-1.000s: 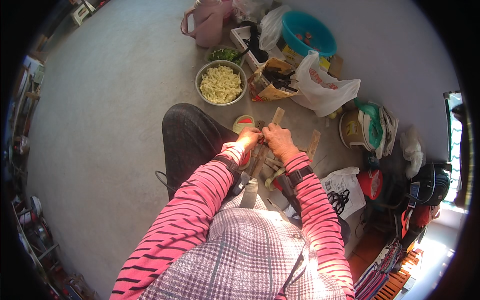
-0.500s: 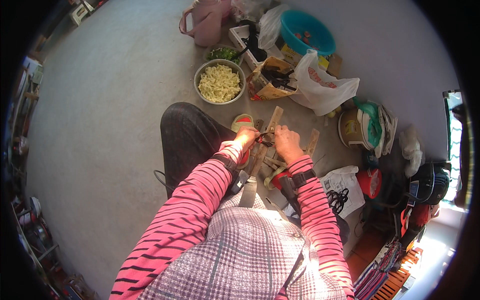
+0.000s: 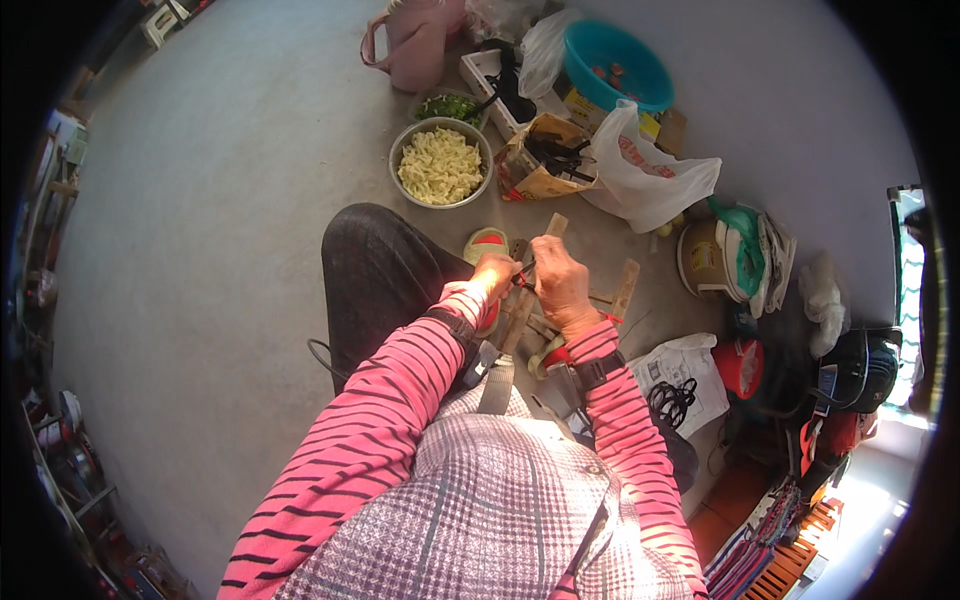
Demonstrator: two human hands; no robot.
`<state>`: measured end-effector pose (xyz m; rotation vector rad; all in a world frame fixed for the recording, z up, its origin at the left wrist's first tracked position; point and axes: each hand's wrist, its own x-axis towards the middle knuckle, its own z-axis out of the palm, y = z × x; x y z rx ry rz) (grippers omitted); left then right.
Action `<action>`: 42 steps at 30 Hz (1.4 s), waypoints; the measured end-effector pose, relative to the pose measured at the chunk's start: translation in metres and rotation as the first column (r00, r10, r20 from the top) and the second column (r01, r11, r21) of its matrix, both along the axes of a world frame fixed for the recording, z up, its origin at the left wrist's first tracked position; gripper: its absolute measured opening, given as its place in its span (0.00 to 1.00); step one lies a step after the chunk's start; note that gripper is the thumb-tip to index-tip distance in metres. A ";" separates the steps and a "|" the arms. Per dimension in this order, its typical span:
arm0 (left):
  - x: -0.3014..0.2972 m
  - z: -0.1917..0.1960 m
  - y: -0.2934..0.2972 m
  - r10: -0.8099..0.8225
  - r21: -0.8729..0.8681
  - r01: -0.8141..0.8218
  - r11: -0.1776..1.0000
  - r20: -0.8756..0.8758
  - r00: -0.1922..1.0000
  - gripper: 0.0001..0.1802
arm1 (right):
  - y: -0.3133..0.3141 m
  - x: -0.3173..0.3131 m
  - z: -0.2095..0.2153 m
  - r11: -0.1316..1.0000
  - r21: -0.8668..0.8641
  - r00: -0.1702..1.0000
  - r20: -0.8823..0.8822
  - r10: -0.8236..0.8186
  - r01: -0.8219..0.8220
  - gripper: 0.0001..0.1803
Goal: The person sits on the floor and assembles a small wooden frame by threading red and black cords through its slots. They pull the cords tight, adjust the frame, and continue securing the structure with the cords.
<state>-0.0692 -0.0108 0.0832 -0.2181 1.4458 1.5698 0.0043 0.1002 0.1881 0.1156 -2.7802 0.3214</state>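
My left hand (image 3: 494,272) is closed, pinching a thin black cord (image 3: 528,268) that has a bit of red near the fingers. Close beside it, my right hand (image 3: 562,282) is curled with its knuckles up, around the same cord; its fingertips are mostly hidden. Both hands are over a rough wooden frame (image 3: 557,225) of narrow bars that stands between my feet. Another bar (image 3: 626,285) of it, with a red strip by my right wrist, sticks up to the right. A green and red slipper (image 3: 486,242) shows just beyond my left hand.
Ahead stand a metal bowl (image 3: 480,188) of pale yellow strips, a bowl of chopped greens (image 3: 447,107) and a pink watering can (image 3: 417,50). To their right are a paper bag (image 3: 520,172), a white plastic bag (image 3: 655,170) and a blue basin (image 3: 620,75). Coiled black cord (image 3: 672,402) lies on a white sack (image 3: 705,375).
My right hand has moved left and slightly upward in the picture, closer to my left hand, and the loop of cord between them has narrowed. The left hand has stayed nearly still.
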 end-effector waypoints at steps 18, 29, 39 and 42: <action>0.001 -0.007 0.002 -0.021 -0.044 0.015 0.999 -0.122 0.992 0.06 | 0.004 0.013 -0.044 0.996 -0.093 0.956 0.292 0.026 0.001 0.08; 0.007 -0.013 0.003 -0.150 -0.228 0.067 0.971 -0.371 0.916 0.12 | 0.012 0.007 -0.044 0.969 -0.208 0.902 0.430 -0.033 0.135 0.05; 0.017 -0.001 -0.001 -0.173 -0.270 -0.029 0.962 -0.691 0.702 0.20 | 0.012 -0.001 -0.044 1.000 0.008 0.898 0.440 0.017 -0.023 0.08; 0.018 0.009 -0.003 -0.165 -0.257 -0.013 0.966 -0.659 0.734 0.19 | 0.010 -0.002 -0.044 1.000 -0.008 0.886 0.463 -0.010 0.015 0.08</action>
